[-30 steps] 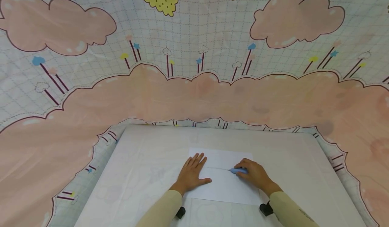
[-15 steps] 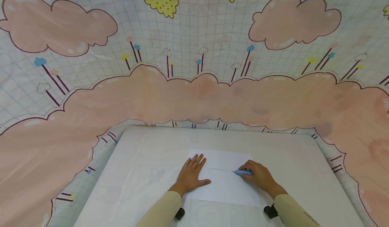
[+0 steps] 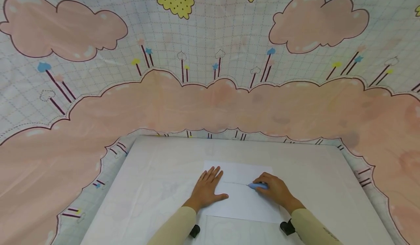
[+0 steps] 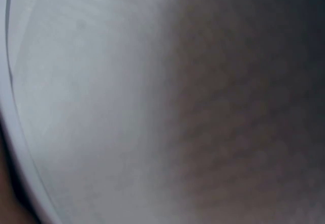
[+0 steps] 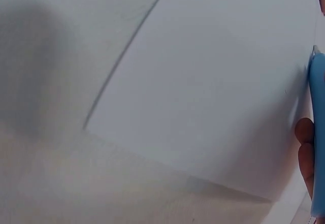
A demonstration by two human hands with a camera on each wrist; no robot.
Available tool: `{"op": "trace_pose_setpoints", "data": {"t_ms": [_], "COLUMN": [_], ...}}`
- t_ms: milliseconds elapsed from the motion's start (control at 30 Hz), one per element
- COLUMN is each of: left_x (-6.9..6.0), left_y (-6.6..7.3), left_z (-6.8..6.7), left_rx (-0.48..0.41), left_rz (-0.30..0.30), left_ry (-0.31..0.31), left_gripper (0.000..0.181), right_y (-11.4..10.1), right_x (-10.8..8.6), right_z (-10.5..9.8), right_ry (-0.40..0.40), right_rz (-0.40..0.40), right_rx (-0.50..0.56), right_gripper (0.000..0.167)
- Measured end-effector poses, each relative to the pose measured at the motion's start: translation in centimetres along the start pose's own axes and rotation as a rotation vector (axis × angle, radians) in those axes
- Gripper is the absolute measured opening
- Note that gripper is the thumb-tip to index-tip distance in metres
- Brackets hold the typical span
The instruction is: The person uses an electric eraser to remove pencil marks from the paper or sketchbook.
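A white sheet of paper [image 3: 242, 205] lies on the white-covered table, with a thin line running across it between the hands. My left hand [image 3: 206, 191] rests on the sheet's left side, fingers spread and thumb out. In my right hand [image 3: 277, 189] I grip a light-blue utility knife [image 3: 258, 186], its tip at the line on the paper. The right wrist view shows the knife [image 5: 318, 132] at the right edge, with a small metallic tip and curled fingertips [image 5: 305, 145] beside it. The left wrist view is blurred, mostly pale surface and dark shadow.
The table [image 3: 157, 164] has a pale, slightly wrinkled cover. Below the paper lies a flat, pale rectangular sheet [image 3: 242, 232]. A patterned cloth [image 3: 210, 106] with clouds hangs behind and around the table. Black devices [image 3: 287, 227] sit at both wrists.
My right hand slid slightly right with the knife, then came back left along the line. The left hand has stayed in place on the paper.
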State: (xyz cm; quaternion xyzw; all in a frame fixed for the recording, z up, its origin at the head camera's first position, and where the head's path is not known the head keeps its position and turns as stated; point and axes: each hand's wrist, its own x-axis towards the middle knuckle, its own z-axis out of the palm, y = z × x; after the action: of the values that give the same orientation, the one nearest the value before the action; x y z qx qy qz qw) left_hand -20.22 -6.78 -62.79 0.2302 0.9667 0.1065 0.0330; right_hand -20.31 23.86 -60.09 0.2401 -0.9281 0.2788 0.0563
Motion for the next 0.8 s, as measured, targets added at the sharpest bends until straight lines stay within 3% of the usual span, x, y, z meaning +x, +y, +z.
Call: {"op": "trace_pose_setpoints", "data": {"t_ms": [233,600,800], "left_x": [-0.1,-0.1,0.2], "left_y": [0.1,0.1,-0.2], "left_z": [0.1,-0.9,-0.5], "left_rx": [-0.004,-0.034,-0.017], "left_rz": [-0.001,0.010,0.026], "left_ry": [0.000,0.002,0.020], "left_gripper": [0.097,0.095,0.096], "right_y": [-0.3,0.2,0.4], "right_x": [0.3,-0.2,-0.4], "right_z": [0.3,-0.5,-0.8], "right_ry": [-0.040,-0.031,-0.026], "right_rz": [0.030,0.036,0.046], "right_rx": [-0.010,-0.030,-0.018], "right_gripper": [0.018,0.018,0.018]}}
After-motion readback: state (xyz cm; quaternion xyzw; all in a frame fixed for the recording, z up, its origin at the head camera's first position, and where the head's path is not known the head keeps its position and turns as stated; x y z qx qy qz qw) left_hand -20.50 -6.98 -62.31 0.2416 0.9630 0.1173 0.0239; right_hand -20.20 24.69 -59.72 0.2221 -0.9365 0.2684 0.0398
